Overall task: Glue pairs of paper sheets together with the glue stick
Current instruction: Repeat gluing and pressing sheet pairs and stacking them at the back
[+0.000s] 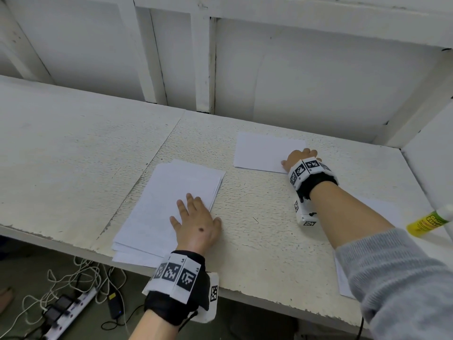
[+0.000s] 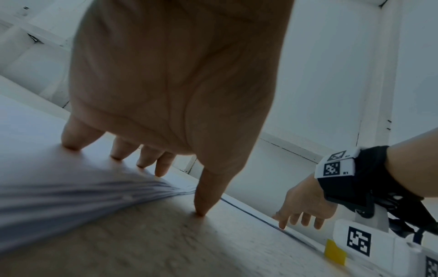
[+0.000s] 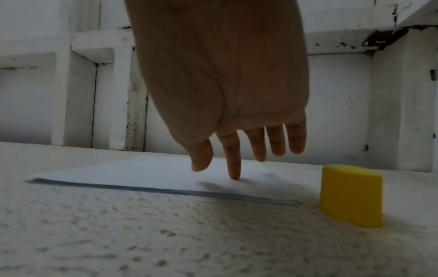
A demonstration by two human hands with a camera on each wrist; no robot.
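Paper stack (image 1: 169, 204): held flat at 7 o'clock on the bench (image 1: 257, 231) by the spread left hand (image 1: 196, 224).
Glued pair (image 1: 264, 150): pressed at 1 o'clock by the open right hand (image 1: 299, 158).
Technique: edges are best smoothed firmly.

Head view bright and even, soft diffuse light, no glare; short faint shadows under the left hand (image 1: 196, 222) and paper stack (image 1: 169, 204). Wide-angle bend at the edges: table (image 1: 73, 143) rim and wall frames curve. Glue stick (image 1: 431, 220) at right edge smeared, label unreadable. Floor under the table dimmer.

Left wrist view dimmer, bluish. Palm (image 2: 175, 75) backlit, soft; stack (image 2: 59, 196) and table in the foreground streaked with motion blur.

Right wrist view darkest, grainy. Right hand (image 3: 225, 84) silhouetted against the pale wall; blurry shadow on the sheet (image 3: 154, 172) below the fingers (image 3: 233, 168). Yellow cap (image 3: 352, 195) soft-edged; near table texture out of focus.
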